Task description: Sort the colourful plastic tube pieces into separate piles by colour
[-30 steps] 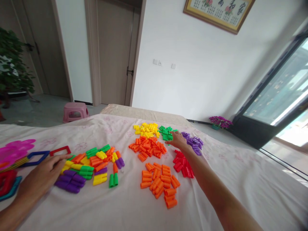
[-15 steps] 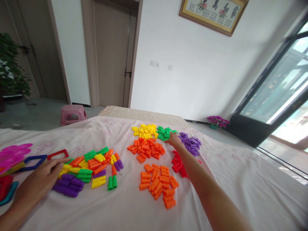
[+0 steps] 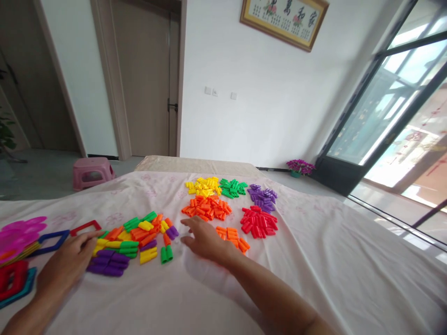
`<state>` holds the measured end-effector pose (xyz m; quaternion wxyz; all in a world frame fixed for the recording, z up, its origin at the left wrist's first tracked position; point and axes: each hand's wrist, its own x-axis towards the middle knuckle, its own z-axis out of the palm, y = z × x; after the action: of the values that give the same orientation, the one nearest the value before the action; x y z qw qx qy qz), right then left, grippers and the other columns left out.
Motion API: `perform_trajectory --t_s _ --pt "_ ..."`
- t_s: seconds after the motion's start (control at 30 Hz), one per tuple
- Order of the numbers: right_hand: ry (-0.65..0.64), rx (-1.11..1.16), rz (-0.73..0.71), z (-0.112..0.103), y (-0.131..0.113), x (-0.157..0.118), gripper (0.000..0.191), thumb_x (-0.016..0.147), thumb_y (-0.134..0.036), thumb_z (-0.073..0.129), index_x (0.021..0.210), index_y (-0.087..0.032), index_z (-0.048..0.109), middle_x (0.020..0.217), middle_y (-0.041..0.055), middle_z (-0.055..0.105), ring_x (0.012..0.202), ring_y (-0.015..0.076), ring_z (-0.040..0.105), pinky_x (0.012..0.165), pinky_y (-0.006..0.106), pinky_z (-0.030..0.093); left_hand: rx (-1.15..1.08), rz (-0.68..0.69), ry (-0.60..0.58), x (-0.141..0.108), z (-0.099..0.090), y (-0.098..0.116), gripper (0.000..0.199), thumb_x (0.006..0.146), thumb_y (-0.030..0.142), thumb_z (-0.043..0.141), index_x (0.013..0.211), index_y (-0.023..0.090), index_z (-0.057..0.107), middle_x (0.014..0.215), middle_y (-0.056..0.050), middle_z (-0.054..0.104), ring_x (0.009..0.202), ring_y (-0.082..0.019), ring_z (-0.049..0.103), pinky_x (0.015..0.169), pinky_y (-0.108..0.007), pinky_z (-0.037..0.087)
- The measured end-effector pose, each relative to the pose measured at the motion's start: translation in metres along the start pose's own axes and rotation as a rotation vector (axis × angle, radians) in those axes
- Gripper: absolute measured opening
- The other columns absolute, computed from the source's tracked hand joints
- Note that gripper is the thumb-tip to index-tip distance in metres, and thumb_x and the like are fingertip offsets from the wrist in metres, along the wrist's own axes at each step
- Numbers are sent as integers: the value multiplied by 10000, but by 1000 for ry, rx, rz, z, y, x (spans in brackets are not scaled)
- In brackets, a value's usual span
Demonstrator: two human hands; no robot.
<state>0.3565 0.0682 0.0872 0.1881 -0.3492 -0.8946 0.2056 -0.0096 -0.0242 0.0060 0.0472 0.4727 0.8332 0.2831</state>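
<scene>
My left hand (image 3: 71, 258) rests at the left edge of a mixed pile of plastic pieces (image 3: 143, 232), fingertips touching pieces there; whether it grips one is hidden. My right hand (image 3: 202, 237) hovers over the cloth right of that pile, thumb and fingers apart and nothing between them. Under and beside its wrist lie orange pieces (image 3: 232, 235). Beyond it are an orange heap (image 3: 207, 208), a yellow heap (image 3: 204, 186) and a green heap (image 3: 233, 188). A purple heap (image 3: 263, 197) and a red heap (image 3: 259, 222) lie farther right.
A pale cloth (image 3: 314, 279) covers the table. At the left edge lie pink plastic shapes (image 3: 23, 235), a blue frame (image 3: 52, 242) and red frames (image 3: 14, 279). A pink stool (image 3: 93, 173) stands on the floor behind, and pink flowers (image 3: 300, 166) stand by the glass door.
My right hand has moved from the green heap back left and nearer, toward the mixed pile. My left hand stays beside the pile. The view has shifted right.
</scene>
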Motion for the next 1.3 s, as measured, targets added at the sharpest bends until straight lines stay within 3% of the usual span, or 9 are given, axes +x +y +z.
perform_trajectory --t_s 0.2,0.4,0.5,0.63,0.77,0.9,1.0,1.17,1.3 --pt "-99 -198 -23 46 -44 -9 550 817 -270 620 1351 -188 515 1346 130 594 1171 289 582 936 408 468 -32 53 17 3 3 -4 449 906 435 421 1185 223 702 1225 -100 677 1100 -280 626 938 -402 496" --pt "-11 -259 2 60 -47 -7 287 890 -324 591 1168 -264 624 1331 33 616 1125 239 595 941 386 402 -129 117 -89 2 5 2 502 902 459 415 1263 203 651 1242 -110 668 1131 -272 624 1001 -398 465" --pt "43 -236 14 67 -43 -7 276 920 -349 584 1184 -279 628 1346 23 611 1159 219 573 978 381 369 -213 129 -57 -1 6 7 536 904 511 389 1267 211 646 1251 -103 669 1170 -262 615 1020 -380 465" --pt "141 -187 64 76 -45 -11 385 907 -338 614 1289 -299 582 1421 39 556 1235 236 521 1018 390 367 -254 240 -17 -9 10 19 658 857 627 455 1348 206 577 1394 -98 590 1312 -260 527 1100 -379 416" --pt "184 -175 171 78 -49 -13 612 887 -351 638 1459 -275 435 1536 104 429 1381 289 401 1113 457 317 -133 377 -21 -16 16 28 708 837 652 490 1366 187 565 1438 -125 544 1370 -286 461 1157 -426 344" --pt "121 -139 118 78 -48 -11 555 908 -337 603 1437 -225 478 1475 123 507 1382 280 419 1157 457 280 -38 357 -9 -19 21 31 715 845 646 481 1363 163 579 1437 -165 529 1352 -333 464 1145 -493 333" --pt "124 -78 73 77 -42 -8 553 868 -301 631 1404 -227 518 1418 98 571 1326 263 486 1130 415 325 -178 358 -2 -17 17 32 670 878 622 439 1318 144 604 1403 -158 562 1343 -300 477 1157 -452 330" --pt "236 26 165 79 -27 -5 474 828 -120 535 1281 -222 629 1244 63 685 1171 214 596 1036 335 415 -416 140 51 -8 4 23 584 930 537 339 1229 135 640 1308 -150 635 1247 -261 570 1075 -384 430" --pt "305 53 183 80 -21 -6 405 852 -104 500 1200 -202 682 1187 70 706 1129 216 608 1026 334 430 -358 132 38 -3 -1 13 496 882 493 420 1110 154 702 1189 -126 698 1119 -266 647 980 -359 491"
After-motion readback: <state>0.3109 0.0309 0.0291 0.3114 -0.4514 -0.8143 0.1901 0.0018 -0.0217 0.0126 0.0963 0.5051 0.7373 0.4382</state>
